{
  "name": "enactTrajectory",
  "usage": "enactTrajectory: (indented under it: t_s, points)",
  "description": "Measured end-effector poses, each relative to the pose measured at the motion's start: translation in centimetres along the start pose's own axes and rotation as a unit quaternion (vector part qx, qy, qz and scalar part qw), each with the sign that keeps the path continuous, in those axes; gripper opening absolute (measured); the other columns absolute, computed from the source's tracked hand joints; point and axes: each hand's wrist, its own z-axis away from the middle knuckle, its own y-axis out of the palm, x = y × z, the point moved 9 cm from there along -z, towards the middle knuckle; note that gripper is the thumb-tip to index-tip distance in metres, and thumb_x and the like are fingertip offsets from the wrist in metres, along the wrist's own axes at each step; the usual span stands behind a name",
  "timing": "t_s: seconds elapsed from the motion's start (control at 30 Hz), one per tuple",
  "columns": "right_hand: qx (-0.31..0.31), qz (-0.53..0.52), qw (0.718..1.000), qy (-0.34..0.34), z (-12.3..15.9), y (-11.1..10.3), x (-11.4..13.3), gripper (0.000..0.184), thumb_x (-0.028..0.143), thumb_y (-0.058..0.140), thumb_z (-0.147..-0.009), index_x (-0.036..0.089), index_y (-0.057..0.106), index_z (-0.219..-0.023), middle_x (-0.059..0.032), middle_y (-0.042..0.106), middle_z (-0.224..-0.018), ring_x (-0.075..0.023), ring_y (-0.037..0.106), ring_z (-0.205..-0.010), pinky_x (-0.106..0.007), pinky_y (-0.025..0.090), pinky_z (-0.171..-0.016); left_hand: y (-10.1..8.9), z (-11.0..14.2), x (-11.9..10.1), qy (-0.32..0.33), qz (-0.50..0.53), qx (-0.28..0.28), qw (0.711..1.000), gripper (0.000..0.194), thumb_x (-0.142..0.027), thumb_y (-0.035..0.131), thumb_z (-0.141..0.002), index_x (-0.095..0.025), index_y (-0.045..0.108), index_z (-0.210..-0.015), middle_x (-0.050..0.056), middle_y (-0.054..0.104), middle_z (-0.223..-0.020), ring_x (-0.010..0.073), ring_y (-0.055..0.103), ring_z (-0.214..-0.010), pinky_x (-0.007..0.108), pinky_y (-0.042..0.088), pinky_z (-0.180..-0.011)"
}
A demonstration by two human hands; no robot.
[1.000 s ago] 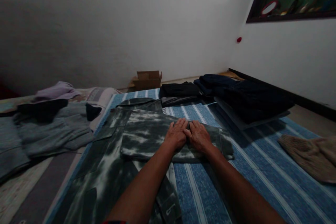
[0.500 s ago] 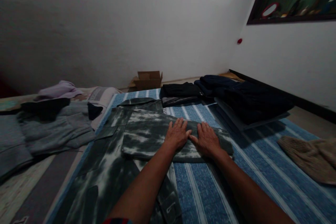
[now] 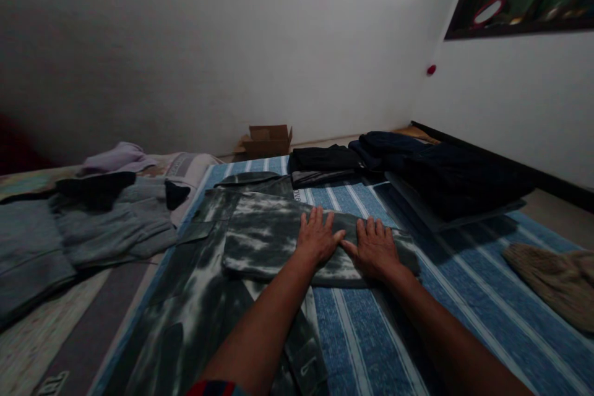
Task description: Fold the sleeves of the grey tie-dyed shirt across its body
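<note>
A green-and-white tie-dye shirt (image 3: 260, 238) lies on a blue striped mat (image 3: 464, 297), one sleeve folded across its body. My left hand (image 3: 318, 236) lies flat on that folded part, fingers stretched out. My right hand (image 3: 375, 247) lies flat beside it on the same fold, fingers apart; the thumbs nearly touch. Neither hand holds anything.
Folded dark clothes (image 3: 325, 164) and a dark pile (image 3: 445, 176) sit at the mat's far end. Grey garments (image 3: 93, 229) and a lilac cloth (image 3: 118, 156) lie at left. A knitted beige item (image 3: 557, 281) is at right. A cardboard box (image 3: 268, 139) stands by the wall.
My hands have slid apart on the folded sleeve, the right one moving rightward, fingers spreading. The view shifted slightly.
</note>
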Motion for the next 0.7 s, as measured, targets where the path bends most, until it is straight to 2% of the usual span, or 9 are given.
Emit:
enactTrajectory:
  t_s: [0.23,0.47,0.7]
  points:
    - [-0.036,-0.004,0.999,0.004,0.7,-0.8,0.2,0.088,0.072,0.021,-0.089,0.006,0.033,-0.146,-0.0264,0.029,-0.149,-0.0446,0.022,-0.137,-0.053,0.014,-0.107,0.1,-0.1,0.0,0.000,0.002,-0.002,1.000,0.075,-0.066,0.023,-0.091,-0.018,0.030,-0.148,0.018,0.018,-0.156,0.0325,0.011,-0.144,0.055,0.008,-0.113]
    - [-0.037,0.006,0.999,0.023,1.0,-1.1,0.0,0.088,0.073,0.019,-0.088,0.008,0.033,-0.146,-0.0295,0.030,-0.147,-0.0444,0.024,-0.136,-0.053,0.008,-0.107,0.2,-0.6,0.7,-0.004,-0.006,0.005,1.000,0.082,-0.074,0.023,-0.086,-0.021,0.029,-0.148,0.017,0.020,-0.156,0.0365,0.012,-0.143,0.057,0.008,-0.112]
    - [-0.013,0.026,0.999,0.038,0.4,-0.1,-0.4,0.090,0.075,0.020,-0.086,0.011,0.030,-0.148,-0.0285,0.032,-0.146,-0.0458,0.024,-0.135,-0.054,0.005,-0.106,-0.4,-0.8,1.1,-0.013,-0.010,0.024,1.000,0.091,-0.081,0.022,-0.080,-0.021,0.028,-0.149,0.017,0.020,-0.156,0.0399,0.012,-0.142,0.056,0.008,-0.112]
